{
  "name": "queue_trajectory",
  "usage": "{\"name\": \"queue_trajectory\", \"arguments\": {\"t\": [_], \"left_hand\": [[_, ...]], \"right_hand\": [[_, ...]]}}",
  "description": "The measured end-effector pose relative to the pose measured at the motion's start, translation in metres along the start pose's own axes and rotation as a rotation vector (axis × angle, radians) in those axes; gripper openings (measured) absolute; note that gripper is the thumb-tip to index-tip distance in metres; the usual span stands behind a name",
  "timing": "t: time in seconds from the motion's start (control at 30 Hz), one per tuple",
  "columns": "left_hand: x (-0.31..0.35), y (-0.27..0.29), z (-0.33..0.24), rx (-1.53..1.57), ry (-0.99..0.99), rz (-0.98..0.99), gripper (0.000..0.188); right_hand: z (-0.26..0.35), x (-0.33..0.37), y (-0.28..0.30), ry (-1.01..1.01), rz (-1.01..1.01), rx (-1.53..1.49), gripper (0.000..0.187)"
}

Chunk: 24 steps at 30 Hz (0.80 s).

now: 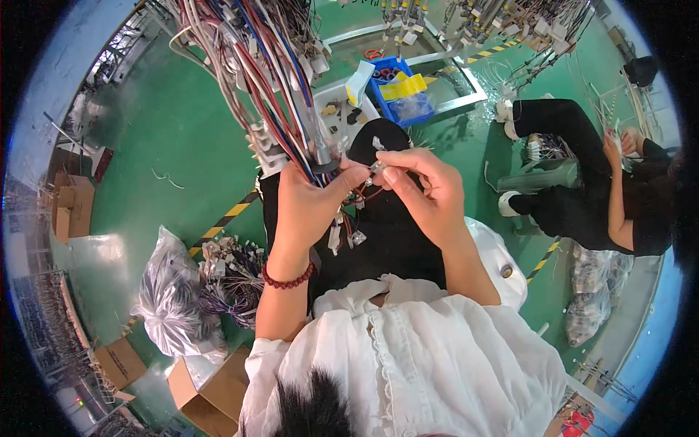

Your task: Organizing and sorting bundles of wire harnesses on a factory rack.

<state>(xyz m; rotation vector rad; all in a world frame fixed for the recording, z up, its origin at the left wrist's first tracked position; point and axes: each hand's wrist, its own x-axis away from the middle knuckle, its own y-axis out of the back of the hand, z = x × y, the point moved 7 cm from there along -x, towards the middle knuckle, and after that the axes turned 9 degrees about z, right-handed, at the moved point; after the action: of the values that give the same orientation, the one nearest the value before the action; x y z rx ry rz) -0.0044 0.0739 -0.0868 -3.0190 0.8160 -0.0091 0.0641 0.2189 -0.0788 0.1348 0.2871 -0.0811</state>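
A thick bundle of red, white, blue and black wires (273,87) hangs down in front of me and runs into my left hand (307,204). The fingers of that hand are closed round the wires' lower part, and its thumb reaches toward the right hand. Between thumb and forefinger, my right hand (431,191) pinches a small clear plastic connector (376,168), close to the left thumb tip. Just above it shows another pale connector (378,143). Below my hands dangle loose wire ends with clear connectors (357,238). The fingers on the bundle's far side are hidden.
A blue bin (402,109) with yellow strips stands ahead, beside a white tray (338,109) of small parts. Plastic bags (175,298), heaped wire harnesses (237,280) and a cardboard box (211,390) lie at left. A co-worker (582,182) sits at right, hands on wires.
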Motion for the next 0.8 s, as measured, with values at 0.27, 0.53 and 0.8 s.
{"name": "queue_trajectory", "arguments": {"t": [0.27,0.53,0.8], "left_hand": [[-0.009,0.009,0.008,0.276,-0.047,-0.101,0.019],[-0.017,0.042,0.013,0.636,-0.071,-0.31,0.016],[-0.02,0.046,0.014,0.743,-0.089,-0.265,0.014]], "right_hand": [[0.002,-0.008,0.011,0.009,-0.1,-0.224,0.028],[-0.065,0.041,-0.014,-0.273,0.047,-0.46,0.017],[-0.065,0.048,-0.009,-0.277,0.078,-0.53,0.028]]}}
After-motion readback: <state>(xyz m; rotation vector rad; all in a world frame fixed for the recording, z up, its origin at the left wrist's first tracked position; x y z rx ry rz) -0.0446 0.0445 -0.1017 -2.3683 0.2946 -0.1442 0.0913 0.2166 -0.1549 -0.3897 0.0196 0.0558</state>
